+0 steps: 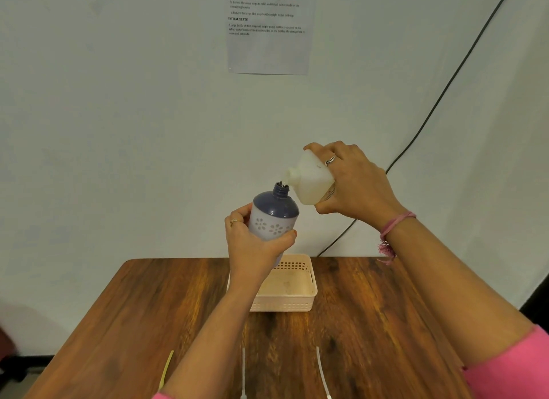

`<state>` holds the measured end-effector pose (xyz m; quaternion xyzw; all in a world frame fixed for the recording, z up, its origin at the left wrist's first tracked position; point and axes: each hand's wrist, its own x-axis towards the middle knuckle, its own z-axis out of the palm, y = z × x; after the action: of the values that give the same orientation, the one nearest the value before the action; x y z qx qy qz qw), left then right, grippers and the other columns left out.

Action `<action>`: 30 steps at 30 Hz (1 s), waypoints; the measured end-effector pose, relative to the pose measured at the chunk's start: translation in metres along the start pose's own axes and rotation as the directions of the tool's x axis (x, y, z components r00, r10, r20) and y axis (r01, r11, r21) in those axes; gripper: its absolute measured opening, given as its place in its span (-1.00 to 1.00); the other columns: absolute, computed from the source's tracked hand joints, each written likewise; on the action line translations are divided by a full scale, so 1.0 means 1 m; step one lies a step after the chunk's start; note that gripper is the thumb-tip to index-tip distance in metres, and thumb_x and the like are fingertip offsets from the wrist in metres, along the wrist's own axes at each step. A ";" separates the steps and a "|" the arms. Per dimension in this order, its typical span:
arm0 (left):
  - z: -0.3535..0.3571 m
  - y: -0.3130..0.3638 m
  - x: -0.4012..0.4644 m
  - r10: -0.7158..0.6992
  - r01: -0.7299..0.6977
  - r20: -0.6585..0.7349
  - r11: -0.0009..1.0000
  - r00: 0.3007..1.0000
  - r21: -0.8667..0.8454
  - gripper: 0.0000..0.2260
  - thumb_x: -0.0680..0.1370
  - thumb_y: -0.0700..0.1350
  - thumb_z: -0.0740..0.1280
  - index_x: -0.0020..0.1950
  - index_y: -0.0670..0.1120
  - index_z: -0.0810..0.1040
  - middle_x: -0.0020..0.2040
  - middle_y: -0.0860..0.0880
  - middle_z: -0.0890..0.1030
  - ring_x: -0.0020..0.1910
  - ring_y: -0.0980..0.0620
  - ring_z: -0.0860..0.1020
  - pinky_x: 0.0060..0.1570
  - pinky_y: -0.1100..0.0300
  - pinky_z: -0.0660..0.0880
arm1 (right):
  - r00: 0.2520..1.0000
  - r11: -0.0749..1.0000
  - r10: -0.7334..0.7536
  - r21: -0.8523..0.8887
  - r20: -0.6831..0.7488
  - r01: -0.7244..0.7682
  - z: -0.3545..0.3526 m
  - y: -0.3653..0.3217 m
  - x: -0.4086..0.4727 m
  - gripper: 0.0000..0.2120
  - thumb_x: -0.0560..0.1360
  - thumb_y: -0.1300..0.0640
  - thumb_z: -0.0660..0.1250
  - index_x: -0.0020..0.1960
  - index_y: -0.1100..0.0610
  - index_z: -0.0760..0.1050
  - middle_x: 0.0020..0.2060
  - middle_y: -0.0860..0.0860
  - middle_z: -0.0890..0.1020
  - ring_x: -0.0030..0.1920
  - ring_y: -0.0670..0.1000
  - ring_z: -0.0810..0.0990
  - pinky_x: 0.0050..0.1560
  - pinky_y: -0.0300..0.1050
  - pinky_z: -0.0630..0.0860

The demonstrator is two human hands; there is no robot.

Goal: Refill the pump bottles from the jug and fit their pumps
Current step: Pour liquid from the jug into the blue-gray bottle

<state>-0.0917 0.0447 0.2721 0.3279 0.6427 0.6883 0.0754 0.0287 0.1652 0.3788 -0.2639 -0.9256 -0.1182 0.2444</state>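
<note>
My left hand [255, 244] grips a blue-grey pump bottle [274, 213] with a pale flower pattern, held upright above the table with its mouth open and no pump on it. My right hand [353, 181] holds a white translucent jug [312, 180] tipped to the left, its spout right over the bottle's mouth. A little pale liquid shows at the spout. Three thin pump tubes lie at the table's near edge: a yellow tube [166, 369], a white tube [243, 372] and another white tube [322, 372]; their pump heads are out of view.
A cream plastic basket [300, 302] stands on the wooden table [371, 309] below the bottle, nothing visible inside it. A printed sheet [267, 33] hangs on the white wall. A black cable [430, 113] runs down the wall to the right.
</note>
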 end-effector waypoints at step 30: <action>-0.001 0.001 -0.002 -0.001 0.001 -0.005 1.000 1.000 -0.002 -0.32 0.23 -0.14 0.63 0.19 0.08 0.30 0.15 0.02 0.39 0.03 0.12 0.49 -0.24 0.40 0.48 | 1.000 1.000 -0.018 -0.015 -0.002 0.018 -0.001 -0.002 0.000 -0.10 0.25 -0.02 0.53 0.48 -0.06 0.16 0.28 0.00 0.41 0.22 0.06 0.39 -0.10 -0.19 0.26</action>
<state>-0.0903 0.0428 0.2726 0.3256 0.6424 0.6897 0.0746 0.0283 0.1631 0.3794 -0.2571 -0.9267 -0.1276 0.2426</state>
